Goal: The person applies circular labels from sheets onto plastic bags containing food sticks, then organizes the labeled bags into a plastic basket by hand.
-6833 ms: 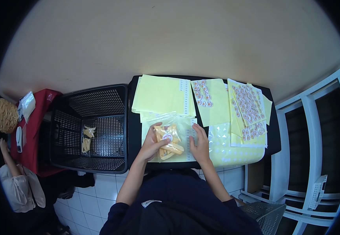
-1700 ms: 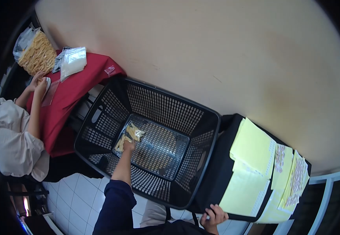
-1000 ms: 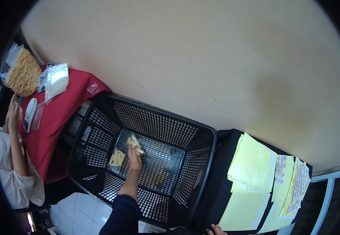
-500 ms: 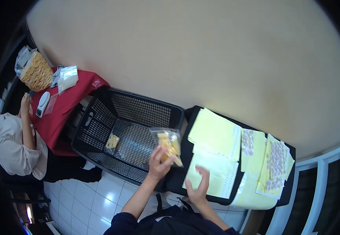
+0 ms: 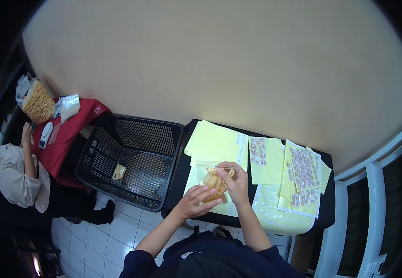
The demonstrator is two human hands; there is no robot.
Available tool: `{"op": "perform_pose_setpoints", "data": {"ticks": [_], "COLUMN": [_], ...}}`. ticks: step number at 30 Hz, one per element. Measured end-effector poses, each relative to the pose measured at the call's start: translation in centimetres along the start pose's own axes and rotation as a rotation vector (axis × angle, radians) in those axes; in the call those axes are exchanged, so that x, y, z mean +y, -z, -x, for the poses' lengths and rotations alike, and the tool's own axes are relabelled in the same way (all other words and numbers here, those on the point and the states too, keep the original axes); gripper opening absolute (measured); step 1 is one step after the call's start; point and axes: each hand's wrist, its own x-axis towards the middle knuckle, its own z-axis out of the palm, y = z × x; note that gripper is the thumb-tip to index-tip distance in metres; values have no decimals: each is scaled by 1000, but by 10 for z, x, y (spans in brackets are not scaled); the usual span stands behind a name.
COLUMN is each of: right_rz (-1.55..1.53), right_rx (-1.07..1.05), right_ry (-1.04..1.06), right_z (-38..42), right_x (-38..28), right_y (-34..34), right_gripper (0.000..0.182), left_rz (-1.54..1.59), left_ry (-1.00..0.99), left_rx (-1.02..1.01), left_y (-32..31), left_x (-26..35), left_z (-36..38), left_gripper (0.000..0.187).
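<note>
A clear plastic bag of yellowish snack sticks (image 5: 215,184) is between my two hands, above the sheets on the black-covered table. My left hand (image 5: 194,203) is closed on its lower left side, fingers laid across the sticks. At its upper right edge, my right hand (image 5: 236,183) pinches the plastic with thumb and fingers. Pale yellow sheets (image 5: 217,139) lie beneath and behind the bag. Further right are sheets with rows of small round stickers (image 5: 303,167).
Left of the table stands a black plastic basket (image 5: 161,204), with one small snack bag (image 5: 119,172) inside. Beyond it, a seated person (image 5: 20,173) works at a red-covered table (image 5: 66,148) with a white scale (image 5: 46,135) and a large snack bag (image 5: 38,103).
The snack bag has moved right, from over the basket's edge to above the yellow sheets. My right hand has taken hold of it too. The camera view has shifted right.
</note>
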Motion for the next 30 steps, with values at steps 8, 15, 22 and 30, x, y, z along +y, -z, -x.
{"op": "perform_pose_setpoints", "data": {"ticks": [8, 15, 22, 30], "right_rz": [-127, -36, 3, 35], "right_rx": [6, 44, 63, -41], "right_ry": [17, 153, 153, 176], "right_z": [1, 2, 1, 6], "right_x": [-11, -21, -25, -40], "right_y": [17, 10, 6, -7], "right_gripper": [8, 5, 3, 8], "left_rz": [1053, 1213, 1208, 1230], "left_ry": [865, 839, 944, 863], "left_rx": [122, 248, 263, 296], "left_y": [4, -1, 7, 29], "left_x": [-8, -1, 1, 1], "left_z": [-74, -93, -96, -100], "left_gripper": [37, 7, 3, 8]}}
